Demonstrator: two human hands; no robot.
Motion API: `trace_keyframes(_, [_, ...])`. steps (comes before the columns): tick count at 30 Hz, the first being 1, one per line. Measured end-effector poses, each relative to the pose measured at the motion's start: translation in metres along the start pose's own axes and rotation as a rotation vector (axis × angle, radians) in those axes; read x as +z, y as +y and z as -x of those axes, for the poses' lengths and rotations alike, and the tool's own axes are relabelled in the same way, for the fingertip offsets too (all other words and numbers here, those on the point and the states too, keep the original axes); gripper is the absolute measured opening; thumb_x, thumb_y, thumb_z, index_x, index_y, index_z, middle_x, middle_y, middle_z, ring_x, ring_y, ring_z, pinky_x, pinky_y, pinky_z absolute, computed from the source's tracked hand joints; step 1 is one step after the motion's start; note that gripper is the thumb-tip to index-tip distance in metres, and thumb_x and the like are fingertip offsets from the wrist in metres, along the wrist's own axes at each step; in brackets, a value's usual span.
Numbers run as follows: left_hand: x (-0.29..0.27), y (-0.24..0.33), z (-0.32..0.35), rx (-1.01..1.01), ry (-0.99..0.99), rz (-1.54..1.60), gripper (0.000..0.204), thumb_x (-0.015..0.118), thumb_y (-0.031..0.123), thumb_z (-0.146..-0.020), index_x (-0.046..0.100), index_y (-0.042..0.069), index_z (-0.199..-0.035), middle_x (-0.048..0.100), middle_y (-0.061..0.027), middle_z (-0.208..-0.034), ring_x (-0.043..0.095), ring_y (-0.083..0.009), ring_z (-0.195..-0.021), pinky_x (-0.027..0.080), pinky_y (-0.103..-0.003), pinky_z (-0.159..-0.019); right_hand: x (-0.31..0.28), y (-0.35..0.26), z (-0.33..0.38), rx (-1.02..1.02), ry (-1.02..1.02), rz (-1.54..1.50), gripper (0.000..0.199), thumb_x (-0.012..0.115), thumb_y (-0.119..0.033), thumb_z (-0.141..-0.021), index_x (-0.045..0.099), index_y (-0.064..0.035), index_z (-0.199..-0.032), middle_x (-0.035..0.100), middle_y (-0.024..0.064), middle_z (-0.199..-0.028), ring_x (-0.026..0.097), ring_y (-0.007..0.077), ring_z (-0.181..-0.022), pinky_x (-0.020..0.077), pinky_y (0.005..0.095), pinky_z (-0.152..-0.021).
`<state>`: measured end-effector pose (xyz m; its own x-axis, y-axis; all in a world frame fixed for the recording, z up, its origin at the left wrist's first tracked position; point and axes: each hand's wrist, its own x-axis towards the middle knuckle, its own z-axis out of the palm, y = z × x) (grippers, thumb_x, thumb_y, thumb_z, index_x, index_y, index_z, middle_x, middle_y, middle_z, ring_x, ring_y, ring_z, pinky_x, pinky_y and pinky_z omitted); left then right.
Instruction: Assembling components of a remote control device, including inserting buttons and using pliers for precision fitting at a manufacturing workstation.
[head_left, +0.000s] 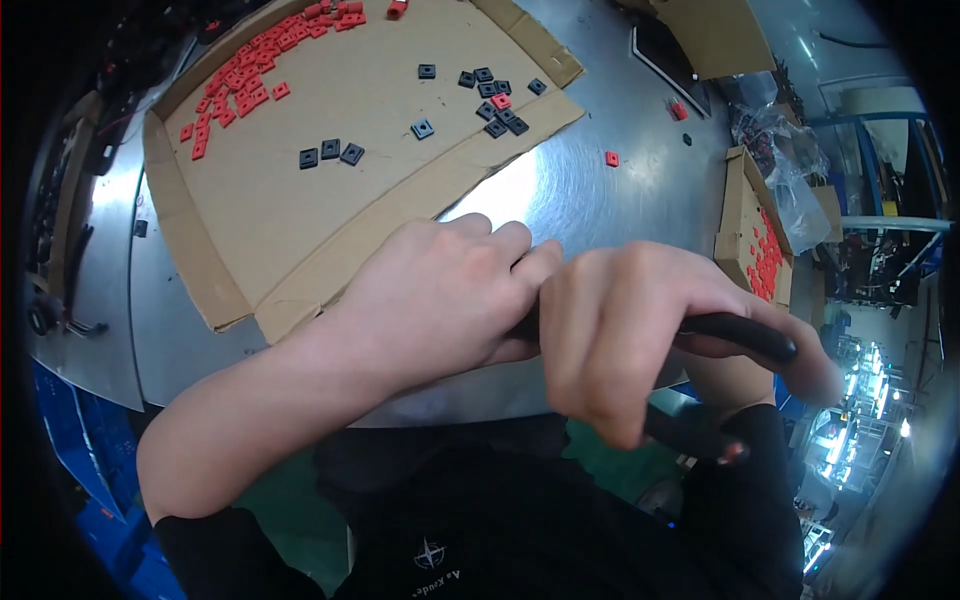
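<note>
My right hand (625, 335) is wrapped around the black handles of a plier-like tool (745, 335), squeezing them just above the table's near edge. My left hand (440, 295) is closed right beside it, fingertips pressed to the tool's head; what it pinches there is hidden by the fingers. Both hands touch each other over the steel table (600, 195). On the flattened cardboard sheet (300, 200) beyond lie several small red square pieces (240, 85) and several black square pieces (495, 105).
A small cardboard box (750, 235) holding red pieces stands at the right. Two stray red pieces (611, 158) lie on the bare steel. Clear plastic bags (785, 160) sit at the far right. Blue crates (80, 440) are below the table's left side.
</note>
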<state>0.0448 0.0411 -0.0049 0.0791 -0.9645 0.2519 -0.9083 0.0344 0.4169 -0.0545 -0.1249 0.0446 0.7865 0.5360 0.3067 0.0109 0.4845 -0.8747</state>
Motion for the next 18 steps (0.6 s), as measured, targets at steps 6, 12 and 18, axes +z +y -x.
trace_keyframes(6, [0.001, 0.005, 0.007, -0.124, 0.037, 0.042, 0.057, 0.077, 0.047, -0.084, 0.063, 0.002, -0.117, 0.065, -0.0109, -0.090, 0.069, -0.0290, -0.082, 0.058, -0.041, -0.068, 0.012, -0.003, 0.003, 0.021, 0.510, 0.232, 0.098, 0.051, -0.101, -0.069, 0.058, -0.0061, -0.089, 0.053, 0.0003, -0.072, 0.046, 0.0125, -0.056, 0.0370, 0.0274, -0.053])
trace_keyframes(12, [0.012, 0.023, 0.007, -0.118, 0.157, -0.110, 0.060, 0.077, 0.054, -0.083, 0.062, 0.003, -0.112, 0.059, -0.0059, -0.084, 0.064, -0.0179, -0.074, 0.051, -0.028, -0.056, 0.036, 0.003, 0.022, -0.273, 0.823, 0.316, 0.086, 0.056, -0.093, -0.076, 0.048, -0.0117, -0.104, 0.050, 0.0054, -0.088, 0.047, 0.0149, -0.064, 0.0338, 0.0315, -0.062])
trace_keyframes(18, [0.008, 0.029, 0.010, -0.134, 0.186, -0.196, 0.064, 0.079, 0.050, -0.080, 0.063, 0.002, -0.119, 0.056, -0.0037, -0.085, 0.058, -0.0155, -0.073, 0.048, -0.026, -0.053, 0.035, 0.010, 0.017, -0.288, 0.868, 0.318, 0.087, 0.057, -0.095, -0.074, 0.047, -0.0129, -0.102, 0.050, 0.0046, -0.087, 0.045, 0.0134, -0.062, 0.0329, 0.0303, -0.061])
